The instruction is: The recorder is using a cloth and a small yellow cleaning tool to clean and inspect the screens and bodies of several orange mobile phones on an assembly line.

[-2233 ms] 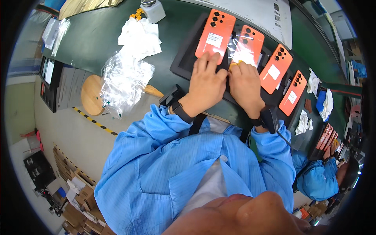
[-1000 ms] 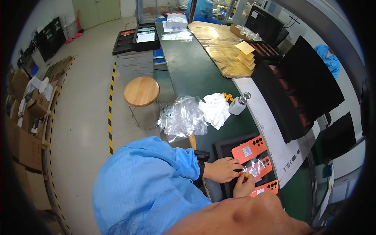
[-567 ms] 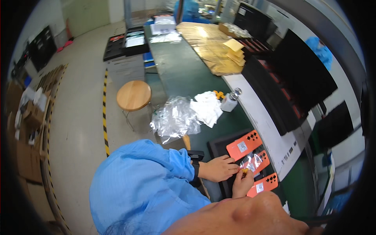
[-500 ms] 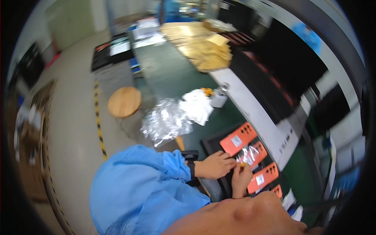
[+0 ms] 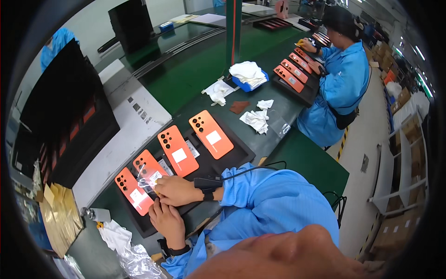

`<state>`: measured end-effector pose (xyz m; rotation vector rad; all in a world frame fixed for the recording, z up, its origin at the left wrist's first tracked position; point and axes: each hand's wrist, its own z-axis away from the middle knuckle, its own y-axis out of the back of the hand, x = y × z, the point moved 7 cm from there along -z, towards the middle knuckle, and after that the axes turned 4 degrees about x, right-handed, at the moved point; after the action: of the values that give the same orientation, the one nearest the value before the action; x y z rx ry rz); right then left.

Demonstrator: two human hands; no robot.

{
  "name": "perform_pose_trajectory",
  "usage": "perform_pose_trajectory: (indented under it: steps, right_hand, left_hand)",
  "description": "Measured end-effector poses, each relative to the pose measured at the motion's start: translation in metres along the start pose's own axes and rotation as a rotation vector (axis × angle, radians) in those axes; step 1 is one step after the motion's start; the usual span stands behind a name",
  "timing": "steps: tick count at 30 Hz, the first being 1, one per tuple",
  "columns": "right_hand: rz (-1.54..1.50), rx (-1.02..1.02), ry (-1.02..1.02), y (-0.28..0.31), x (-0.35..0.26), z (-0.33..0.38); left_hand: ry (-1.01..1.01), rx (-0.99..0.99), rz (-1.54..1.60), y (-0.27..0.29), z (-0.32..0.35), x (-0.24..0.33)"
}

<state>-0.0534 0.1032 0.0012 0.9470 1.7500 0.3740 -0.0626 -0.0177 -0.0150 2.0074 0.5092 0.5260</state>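
Note:
Four orange phones lie backs up on a black foam tray [image 5: 240,149], each with camera lenses and a white label. My hands are at the second phone from the left [image 5: 146,162], which has crinkled clear film [image 5: 145,178] over its back. My right hand [image 5: 179,190] bends over its lower end, fingers closed on a small yellow piece [image 5: 160,187], mostly hidden. Just below, my left hand [image 5: 168,223] has its fingers stretched out near the lower edges of that phone and the leftmost phone [image 5: 134,192]. The other two are the third phone [image 5: 178,149] and the rightmost phone [image 5: 211,134].
A black foam rack [image 5: 88,135] and white panel [image 5: 125,121] stand left. White cloths [image 5: 255,120], a brown cloth [image 5: 239,107] and a blue box [image 5: 253,84] of wipes lie beyond. A metal-topped bottle [image 5: 98,214] stands near-left. A co-worker [image 5: 344,69] handles orange phones at right.
My view has swung right, bringing the co-worker and the far bench into sight while the stool has left it. My hands remain at the film-covered phone, the yellow piece still in my right fingers.

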Motion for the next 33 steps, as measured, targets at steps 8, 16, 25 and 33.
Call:
perform_pose_trajectory:
  steps: [8,16,25,33]
  right_hand:
    - [0.131,0.038,0.074,-0.002,0.0,0.012]
    - [0.171,-0.025,0.042,-0.013,0.01,0.01]
    - [0.201,-0.043,0.081,-0.009,0.009,0.006]
    - [0.283,-0.037,0.06,0.0,0.004,0.006]
  left_hand:
    - [0.062,-0.11,0.01,-0.004,0.001,0.001]
    - [0.078,-0.067,0.025,0.01,-0.002,0.005]
    - [-0.018,0.046,0.087,0.014,-0.001,0.012]
    - [-0.094,0.03,0.1,0.006,0.001,0.018]
